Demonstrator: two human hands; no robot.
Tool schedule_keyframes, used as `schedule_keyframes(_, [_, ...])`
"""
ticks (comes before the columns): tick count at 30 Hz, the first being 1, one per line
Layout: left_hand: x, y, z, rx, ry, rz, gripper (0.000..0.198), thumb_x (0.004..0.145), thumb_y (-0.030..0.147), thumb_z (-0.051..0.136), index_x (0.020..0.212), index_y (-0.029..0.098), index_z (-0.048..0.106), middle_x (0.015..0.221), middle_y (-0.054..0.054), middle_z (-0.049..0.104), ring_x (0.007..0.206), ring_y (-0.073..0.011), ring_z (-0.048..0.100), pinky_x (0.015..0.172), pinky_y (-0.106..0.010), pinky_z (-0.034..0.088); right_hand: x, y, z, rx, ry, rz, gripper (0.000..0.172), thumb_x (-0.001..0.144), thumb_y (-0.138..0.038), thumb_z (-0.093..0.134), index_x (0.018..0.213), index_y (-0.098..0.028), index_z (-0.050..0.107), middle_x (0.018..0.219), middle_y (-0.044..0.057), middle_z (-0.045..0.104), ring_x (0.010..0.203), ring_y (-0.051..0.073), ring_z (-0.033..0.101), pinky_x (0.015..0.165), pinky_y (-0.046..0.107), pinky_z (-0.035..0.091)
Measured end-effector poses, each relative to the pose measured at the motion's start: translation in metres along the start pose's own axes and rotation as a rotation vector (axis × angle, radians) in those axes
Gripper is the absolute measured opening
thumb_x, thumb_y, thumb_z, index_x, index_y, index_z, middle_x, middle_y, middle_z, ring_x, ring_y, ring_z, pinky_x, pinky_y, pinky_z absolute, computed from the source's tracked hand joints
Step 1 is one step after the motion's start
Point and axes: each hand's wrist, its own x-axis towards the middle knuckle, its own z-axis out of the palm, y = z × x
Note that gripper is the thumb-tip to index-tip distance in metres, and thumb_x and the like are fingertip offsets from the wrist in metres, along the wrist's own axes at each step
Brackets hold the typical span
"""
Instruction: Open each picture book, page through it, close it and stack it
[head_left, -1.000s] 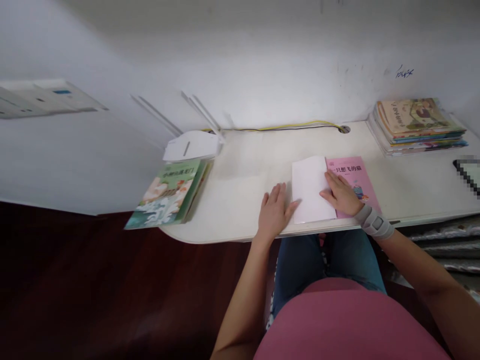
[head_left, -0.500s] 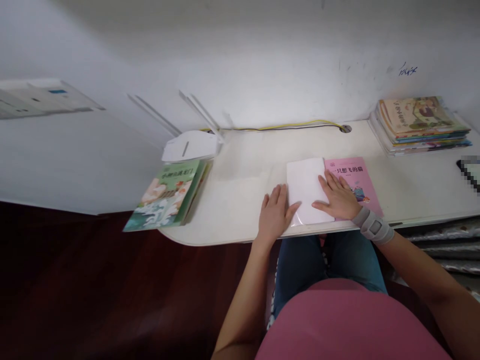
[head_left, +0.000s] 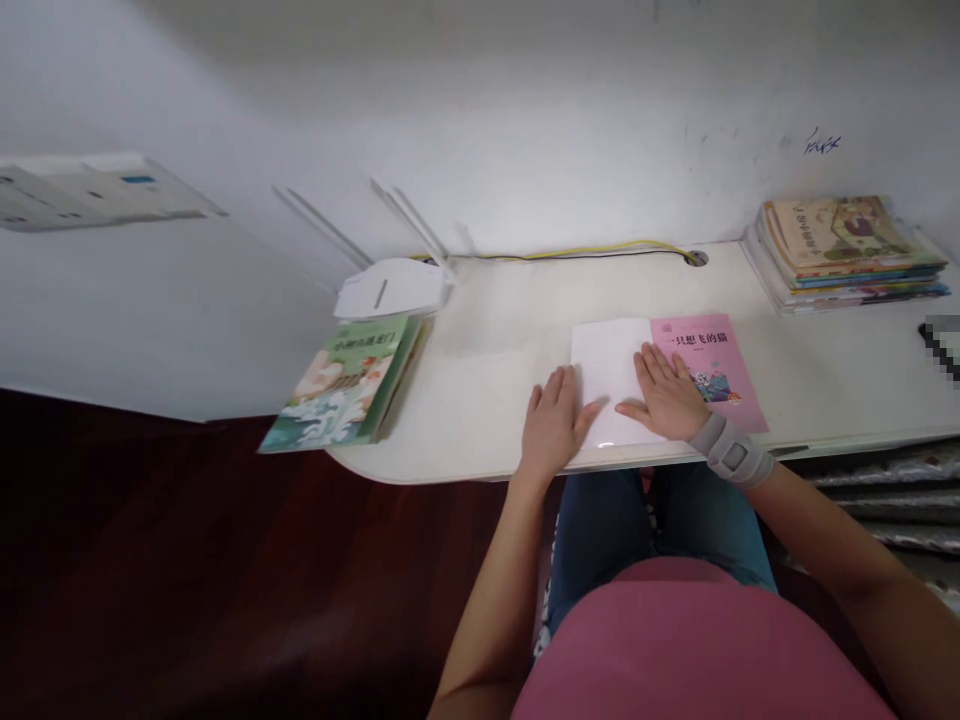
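One white desk supports two hands and one pink book.

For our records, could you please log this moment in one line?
left hand: open, at left edge of white rectangular sheet | right hand: open, across sheet and pink illustrated book cover

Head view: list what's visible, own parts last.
Desk: 1, white, along wall
Book: 1, pink, desk front
Sheet: 1, white, book's left
Book stack: 1, green-topped, desk's left
Router: 1, white, behind stack
Cables: 2, yellow and black, desk back
Book pile: 1, mixed, back right
Blurred object: 1, dark-edged, far right
Wall panels: several, white, left
Floor: 1, dark red, left
Shirt: 1, pink, bottom
Jeans: 1, blue, below desk
Wristband: 1, grey, right wrist
Left hand: 1, bare, at sheet's left
Right hand: 1, bare, over sheet and book
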Motion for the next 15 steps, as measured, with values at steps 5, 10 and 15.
schedule_keyframes(5, [-0.001, -0.003, 0.002, -0.013, 0.004, 0.004, 0.071, 0.094, 0.056, 0.025, 0.146, 0.008, 0.026, 0.148, -0.022, 0.036, 0.141, -0.0277, 0.029, 0.111, -0.051, 0.027, -0.001, -0.002, 0.004, -0.018, 0.034, -0.024, 0.092, 0.087, -0.072, 0.023, 0.145, -0.001, 0.03, 0.152, 0.026, 0.023, 0.143, 0.033, 0.02, 0.113, 0.055, 0.014])
schedule_keyframes(10, [-0.001, -0.004, 0.003, -0.065, 0.028, -0.019, 0.073, 0.093, 0.058, 0.027, 0.147, 0.009, 0.025, 0.15, -0.021, 0.033, 0.142, -0.0295, 0.026, 0.111, -0.051, 0.028, -0.001, -0.001, 0.004, -0.033, 0.038, -0.029, 0.092, 0.087, -0.072, 0.023, 0.145, -0.001, 0.03, 0.152, 0.026, 0.024, 0.143, 0.033, 0.02, 0.113, 0.055, 0.013])
schedule_keyframes(15, [-0.008, -0.011, -0.002, -0.046, 0.193, -0.266, 0.065, 0.094, 0.052, 0.031, 0.143, 0.01, 0.034, 0.151, -0.02, 0.033, 0.142, -0.0324, 0.025, 0.111, -0.055, 0.025, 0.0, -0.006, 0.007, -0.071, 0.042, -0.028, 0.09, 0.087, -0.071, 0.024, 0.142, -0.001, 0.035, 0.151, 0.025, 0.028, 0.141, 0.035, 0.023, 0.113, 0.056, 0.014])
